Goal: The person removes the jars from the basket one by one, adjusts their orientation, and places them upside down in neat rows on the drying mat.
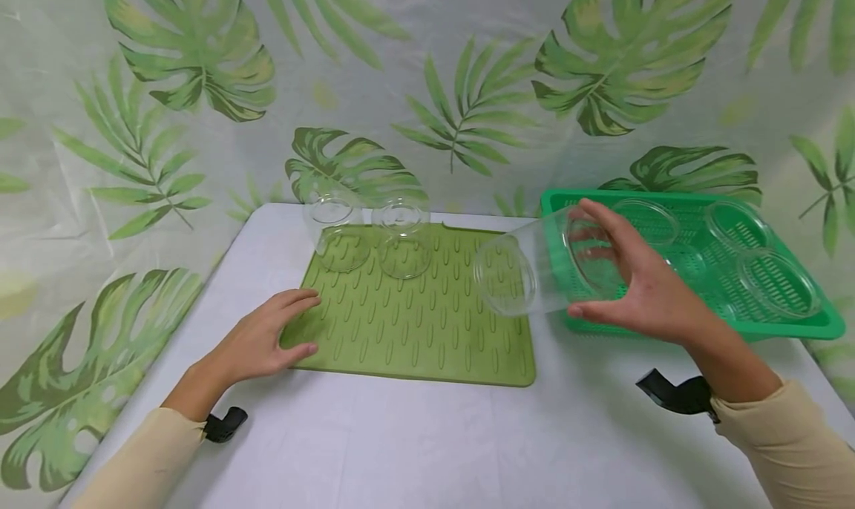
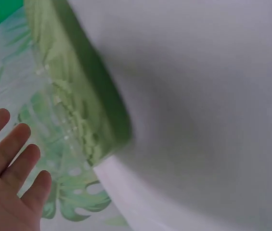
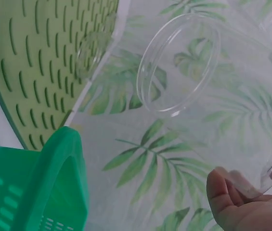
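White table [image 1: 427,450]: right hand [image 1: 651,290], curled wide round tilted clear cup [image 1: 549,264], should level it gently; left hand [image 1: 257,342] loosely spread, empty.

Soft light casts faint shadows on the table [image 1: 414,450] — wrist views are dimmer, the left showing the mat [image 2: 75,72] blurred.

I can't see the bit of the green basket [image 1: 818,329] behind the right hand [image 1: 648,294], and the bottoms of the clear cups [image 1: 778,283] in it are hard to make out. Both sleeves [image 1: 778,446] get cut off on the near side. From the left wrist, the green mat [image 2: 80,82] looks blurry and the left hand [image 2: 10,178] is cut off. From the right wrist, the held cup [image 3: 222,96] runs off the edge.
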Available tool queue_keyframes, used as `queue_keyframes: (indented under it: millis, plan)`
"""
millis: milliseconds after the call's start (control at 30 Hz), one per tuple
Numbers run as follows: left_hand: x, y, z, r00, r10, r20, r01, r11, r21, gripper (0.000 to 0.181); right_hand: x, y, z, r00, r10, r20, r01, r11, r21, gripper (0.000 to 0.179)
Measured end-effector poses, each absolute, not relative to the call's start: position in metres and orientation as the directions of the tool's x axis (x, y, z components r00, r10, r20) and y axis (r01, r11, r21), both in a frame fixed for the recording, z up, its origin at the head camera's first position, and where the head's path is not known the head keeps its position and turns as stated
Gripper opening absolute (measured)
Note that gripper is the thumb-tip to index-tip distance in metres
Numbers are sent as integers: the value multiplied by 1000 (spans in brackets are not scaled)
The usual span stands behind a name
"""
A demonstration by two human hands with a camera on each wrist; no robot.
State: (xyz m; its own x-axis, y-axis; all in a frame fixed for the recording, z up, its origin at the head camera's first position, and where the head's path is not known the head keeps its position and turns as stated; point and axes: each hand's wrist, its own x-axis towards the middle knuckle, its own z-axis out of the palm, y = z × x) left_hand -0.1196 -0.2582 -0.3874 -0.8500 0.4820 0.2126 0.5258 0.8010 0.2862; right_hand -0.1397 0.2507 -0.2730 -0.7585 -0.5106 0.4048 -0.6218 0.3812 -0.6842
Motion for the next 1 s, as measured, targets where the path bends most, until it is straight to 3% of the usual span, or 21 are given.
queue_keyframes:
  millis: [167,367,667,1000]
  plan:
    - [-123,-258,-396,-883,459,98,465,825,322,73,-140,252,-272,-763,-501,409,-625,410,-664,119]
    - [-124,-258,-403,-892,449,60,445,843,304,70,-143,251,-268,-763,-513,393,-632,464,-620,119]
    - [-118,-255,-410,-906,422,-23,389,854,345,75,-154,250,-256,-820,-479,312,-568,613,-549,118]
    - [-119,-255,-408,-897,436,-72,392,860,328,72,-166,244,-243,-849,-483,214,-510,644,-570,116]
